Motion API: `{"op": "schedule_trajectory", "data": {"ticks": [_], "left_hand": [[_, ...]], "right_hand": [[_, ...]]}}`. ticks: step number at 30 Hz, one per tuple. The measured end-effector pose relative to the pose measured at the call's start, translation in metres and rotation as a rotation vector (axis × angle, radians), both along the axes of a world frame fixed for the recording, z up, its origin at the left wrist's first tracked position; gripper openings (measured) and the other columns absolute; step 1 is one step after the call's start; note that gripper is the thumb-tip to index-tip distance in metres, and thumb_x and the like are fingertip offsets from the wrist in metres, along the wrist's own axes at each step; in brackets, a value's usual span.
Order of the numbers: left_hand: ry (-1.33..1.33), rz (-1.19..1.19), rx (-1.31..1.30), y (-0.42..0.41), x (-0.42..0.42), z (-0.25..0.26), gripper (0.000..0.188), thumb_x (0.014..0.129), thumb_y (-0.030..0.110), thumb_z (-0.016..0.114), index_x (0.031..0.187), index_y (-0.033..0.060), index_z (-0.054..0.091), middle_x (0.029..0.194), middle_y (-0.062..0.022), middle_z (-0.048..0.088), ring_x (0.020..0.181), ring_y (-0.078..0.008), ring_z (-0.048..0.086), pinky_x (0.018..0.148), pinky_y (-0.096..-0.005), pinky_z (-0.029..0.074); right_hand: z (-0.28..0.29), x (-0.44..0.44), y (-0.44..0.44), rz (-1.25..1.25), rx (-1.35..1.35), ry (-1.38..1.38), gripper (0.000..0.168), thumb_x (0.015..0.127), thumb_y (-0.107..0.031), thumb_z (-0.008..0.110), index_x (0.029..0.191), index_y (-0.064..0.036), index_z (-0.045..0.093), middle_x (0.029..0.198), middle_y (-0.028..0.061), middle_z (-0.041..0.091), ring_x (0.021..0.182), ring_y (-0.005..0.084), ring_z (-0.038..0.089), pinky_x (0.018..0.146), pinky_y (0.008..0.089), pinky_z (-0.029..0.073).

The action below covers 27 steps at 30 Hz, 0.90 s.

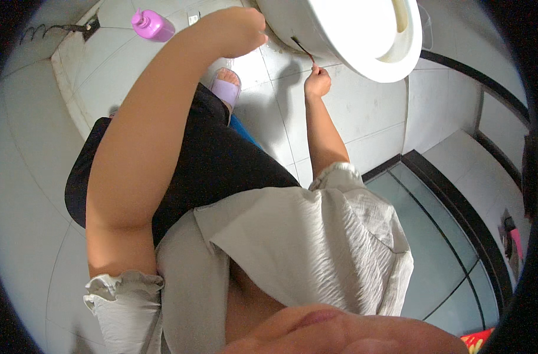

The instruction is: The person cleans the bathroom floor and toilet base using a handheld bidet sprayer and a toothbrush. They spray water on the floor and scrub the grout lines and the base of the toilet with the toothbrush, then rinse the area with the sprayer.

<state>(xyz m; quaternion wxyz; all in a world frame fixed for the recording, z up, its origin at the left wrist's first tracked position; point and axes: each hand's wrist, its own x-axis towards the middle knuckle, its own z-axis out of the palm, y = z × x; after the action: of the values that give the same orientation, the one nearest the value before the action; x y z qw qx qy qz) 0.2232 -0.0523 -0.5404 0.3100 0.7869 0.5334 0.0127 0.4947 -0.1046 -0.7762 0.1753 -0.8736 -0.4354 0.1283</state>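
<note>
My right hand [317,82] grips the handle end of a thin, reddish-brown brush-like tool [305,51]. The tool's dark head points up and left, close to the base of a white ceramic toilet [366,66]. On the other side my left hand [247,33] is beside the toilet's base, fingers curled. Whether it holds anything cannot be made out, since the back of the hand hides the palm. Below the left hand, a foot in a lilac slipper [222,90] rests on the white floor tiles [291,110].
A pink pump bottle [154,26] stands on the floor at upper left. Near the wall, a dark coiled hose [52,28] runs by a floor drain [92,27]. Something blue [244,130] shows beneath my black-clad leg. A dark-framed glass panel [419,230] is at lower right.
</note>
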Motion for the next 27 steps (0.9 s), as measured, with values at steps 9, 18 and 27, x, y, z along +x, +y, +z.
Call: {"op": "schedule_trajectory", "data": {"ticks": [9, 18, 27], "left_hand": [[-0.031, 0.046, 0.041, 0.000, -0.012, -0.009, 0.026, 0.080, 0.022, 0.052, 0.089, -0.0002, 0.063, 0.084, -0.0181, 0.062, 0.080, -0.0308, 0.061, 0.073, -0.0387, 0.048], [0.050, 0.062, -0.081, 0.006, -0.016, 0.003, 0.032, 0.083, 0.030, 0.054, 0.104, 0.0061, 0.058, 0.098, -0.0188, 0.060, 0.090, -0.0329, 0.058, 0.080, -0.0408, 0.045], [-0.065, 0.185, -0.022, 0.004, -0.024, -0.010, 0.030, 0.084, 0.029, 0.052, 0.102, 0.0055, 0.059, 0.092, -0.0177, 0.061, 0.085, -0.0319, 0.059, 0.077, -0.0395, 0.045]], "right_hand": [[-0.016, -0.032, 0.019, -0.040, -0.131, 0.046, 0.034, 0.081, -0.034, 0.054, 0.081, -0.003, 0.067, 0.078, 0.0171, 0.064, 0.075, 0.0328, 0.061, 0.070, 0.0406, 0.047], [-0.019, -0.067, 0.026, -0.113, -0.061, 0.150, 0.036, 0.079, -0.035, 0.058, 0.078, 0.001, 0.066, 0.080, 0.0189, 0.064, 0.077, 0.0335, 0.062, 0.070, 0.0403, 0.046], [-0.041, 0.000, 0.018, 0.001, -0.262, -0.085, 0.034, 0.081, -0.035, 0.056, 0.081, -0.003, 0.067, 0.081, 0.0164, 0.064, 0.076, 0.0319, 0.062, 0.068, 0.0403, 0.047]]}}
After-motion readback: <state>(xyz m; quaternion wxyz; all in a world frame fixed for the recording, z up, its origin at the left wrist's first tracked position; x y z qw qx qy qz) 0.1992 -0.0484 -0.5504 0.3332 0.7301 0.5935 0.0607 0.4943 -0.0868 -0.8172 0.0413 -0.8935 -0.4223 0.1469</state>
